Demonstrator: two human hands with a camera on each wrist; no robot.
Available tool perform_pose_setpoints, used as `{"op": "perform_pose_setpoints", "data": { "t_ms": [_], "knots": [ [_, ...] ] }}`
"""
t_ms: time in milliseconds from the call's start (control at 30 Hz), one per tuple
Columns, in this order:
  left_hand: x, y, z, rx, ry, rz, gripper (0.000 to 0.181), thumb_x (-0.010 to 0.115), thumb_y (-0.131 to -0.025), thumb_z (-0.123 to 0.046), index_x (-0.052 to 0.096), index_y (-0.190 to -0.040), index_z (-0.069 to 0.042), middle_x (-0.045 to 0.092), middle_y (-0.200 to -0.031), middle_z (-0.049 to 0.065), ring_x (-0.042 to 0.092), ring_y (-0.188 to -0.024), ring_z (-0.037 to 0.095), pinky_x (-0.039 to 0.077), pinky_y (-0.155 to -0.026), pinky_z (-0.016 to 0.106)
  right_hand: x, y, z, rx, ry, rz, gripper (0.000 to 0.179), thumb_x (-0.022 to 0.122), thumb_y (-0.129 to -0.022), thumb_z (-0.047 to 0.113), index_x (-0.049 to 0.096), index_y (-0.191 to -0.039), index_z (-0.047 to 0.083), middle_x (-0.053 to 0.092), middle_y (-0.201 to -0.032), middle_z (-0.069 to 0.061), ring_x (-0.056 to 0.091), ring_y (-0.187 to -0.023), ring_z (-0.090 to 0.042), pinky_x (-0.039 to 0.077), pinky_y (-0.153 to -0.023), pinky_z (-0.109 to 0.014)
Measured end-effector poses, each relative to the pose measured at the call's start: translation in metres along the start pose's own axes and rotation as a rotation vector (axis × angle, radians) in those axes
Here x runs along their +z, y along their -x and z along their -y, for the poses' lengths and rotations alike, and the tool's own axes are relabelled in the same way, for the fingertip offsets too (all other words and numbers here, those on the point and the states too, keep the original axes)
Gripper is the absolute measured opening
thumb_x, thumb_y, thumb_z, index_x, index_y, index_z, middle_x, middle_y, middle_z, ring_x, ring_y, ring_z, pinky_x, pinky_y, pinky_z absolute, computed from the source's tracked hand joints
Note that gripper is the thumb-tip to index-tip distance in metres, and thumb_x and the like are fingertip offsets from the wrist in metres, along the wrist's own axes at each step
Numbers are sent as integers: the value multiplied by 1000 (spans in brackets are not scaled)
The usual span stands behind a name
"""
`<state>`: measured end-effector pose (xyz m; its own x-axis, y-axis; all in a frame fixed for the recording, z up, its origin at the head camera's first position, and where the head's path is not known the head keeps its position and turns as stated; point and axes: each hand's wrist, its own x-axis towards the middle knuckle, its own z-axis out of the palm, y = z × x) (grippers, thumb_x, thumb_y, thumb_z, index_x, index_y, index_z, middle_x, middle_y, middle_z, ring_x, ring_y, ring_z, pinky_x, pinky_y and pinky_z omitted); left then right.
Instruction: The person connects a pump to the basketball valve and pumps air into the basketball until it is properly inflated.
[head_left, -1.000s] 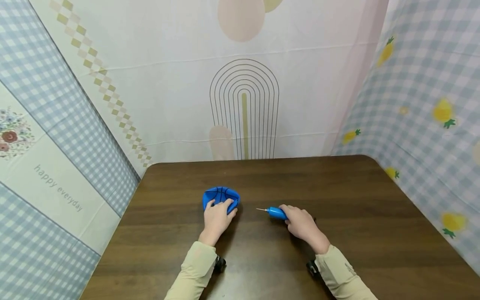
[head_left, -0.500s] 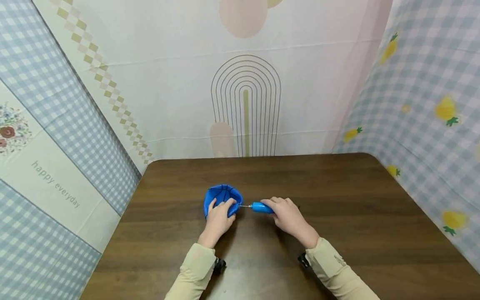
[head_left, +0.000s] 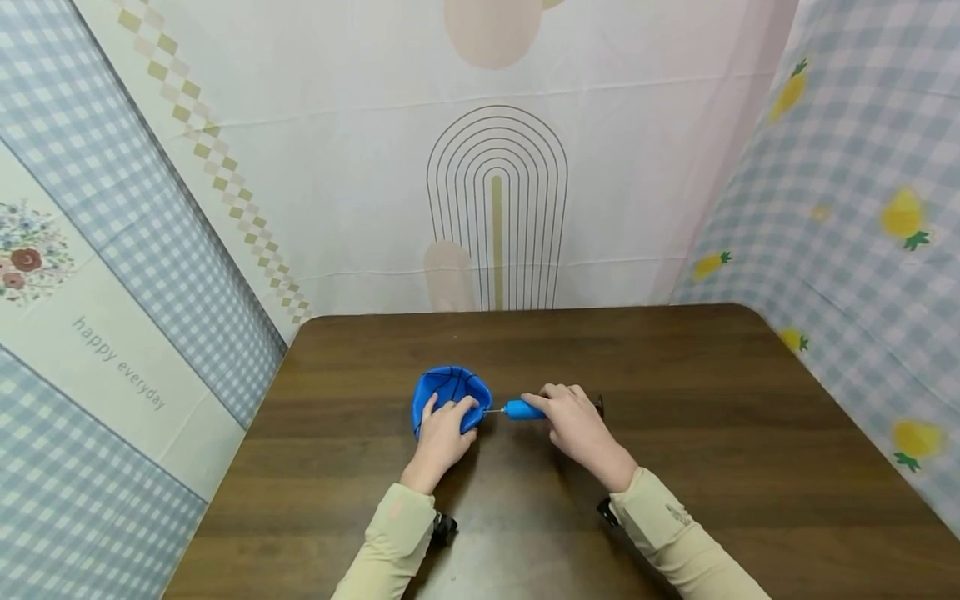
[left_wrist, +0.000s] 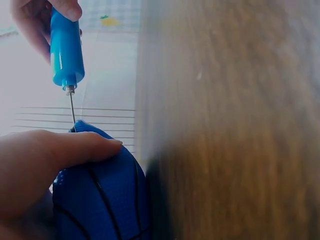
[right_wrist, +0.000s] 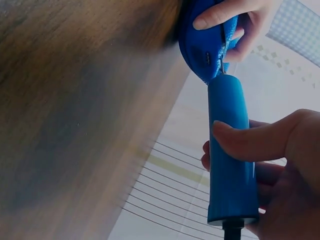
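A deflated blue ball (head_left: 452, 382) with black seam lines, caved in like a bowl, lies left of the table's middle. My left hand (head_left: 442, 433) grips its near right edge, thumb pressed along the wall (left_wrist: 100, 190) in the left wrist view. My right hand (head_left: 576, 423) holds a small blue hand pump (right_wrist: 229, 165), fingers wrapped round its barrel. A thin metal needle (left_wrist: 72, 107) juts from the pump's front and meets the ball's edge beside the left thumb; its tip is hidden there. At the pump's rear shows a black rod (right_wrist: 233, 232).
The brown wooden table (head_left: 645, 350) spreads around both hands. A white patterned cloth (head_left: 360, 183) hangs behind it, with checked cloths (head_left: 847, 250) at the sides. A black wrist camera (head_left: 444, 529) sits at the left cuff.
My right hand has carried the pump leftward, and its needle, apart from the ball a second ago, now reaches the ball's edge. The left hand keeps its grip on the ball.
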<state>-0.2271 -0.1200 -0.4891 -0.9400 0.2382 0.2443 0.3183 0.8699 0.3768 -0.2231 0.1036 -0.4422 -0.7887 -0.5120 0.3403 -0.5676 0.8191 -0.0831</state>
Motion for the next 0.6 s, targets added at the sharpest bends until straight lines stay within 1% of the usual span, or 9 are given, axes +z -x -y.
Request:
{"op": "perform_pose_setpoints", "data": {
  "t_ms": [133,300,433,600],
  "knots": [
    [0,1,0,7,-8,-6,33,75,-84,-17,62,-115,-16,71,-106,12,64,-105,30,24,-115,55,-3,-3,1,-20,48,2,46,72,-76,-8,69,-118,11,65,-94,-8,62,-87,-24,49,-86,-43],
    [1,1,-1,10,-15,-13,32,75,-84,-18,63,-114,-16,70,-105,11,64,-105,30,24,-115,56,-7,-10,1,-101,137,-47,40,72,-77,-8,72,-112,11,63,-85,-7,58,-78,-23,47,-83,-40],
    [1,-1,-2,5,-26,-1,31,75,-85,-19,63,-113,-17,70,-107,11,64,-107,30,23,-116,55,-10,-16,4,-156,214,-71,32,74,-80,-1,74,-109,13,62,-83,-7,56,-77,-22,45,-80,-36],
    [0,0,-1,8,-39,-3,31,74,-86,-23,63,-114,-17,70,-106,10,64,-106,29,24,-115,54,-12,-19,11,-190,310,-69,28,75,-82,7,73,-110,14,64,-88,-7,55,-79,-22,42,-79,-35]
  ]
}}
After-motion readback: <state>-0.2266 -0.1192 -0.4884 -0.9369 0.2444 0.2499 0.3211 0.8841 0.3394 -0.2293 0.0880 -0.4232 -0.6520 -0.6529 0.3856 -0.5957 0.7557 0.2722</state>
